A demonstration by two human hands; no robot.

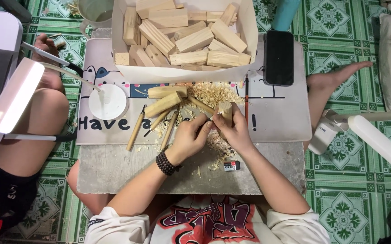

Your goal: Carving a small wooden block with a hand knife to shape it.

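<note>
— What's in the white box (127, 70) at the far edge of the table (114, 167)?

— Cut wooden blocks (191, 38), pale, piled loosely at all angles and filling it nearly to the rim. A pale mug (95, 11) stands just left of the box; I can't see inside it.

— And the hands?

— The left hand (188, 138), with a dark bead bracelet (166, 163) on its wrist, is closed around a wooden-handled carving tool (201, 105) whose handle points up and away to the left. The right hand (234, 131) grips a small wooden piece (225, 110). Both meet over the middle of the table, just in front of the box, the fingers touching.

— What lies around them?

— A heap of wood shavings (213, 92) between the hands and the box. Two roughly shaped pieces of wood (163, 103) rest to the left, with more carving tools (136, 130) fanned out beside them. A white round lamp base (108, 102) sits further left on a printed mat (277, 122). A dark phone (278, 58) lies right of the box, a thin reddish pencil (246, 99) below it. A small eraser (232, 166) lies near the right wrist.

— Anything crowding in?

— A white lamp head (14, 95) overhangs the left side, above a bare knee.
</note>
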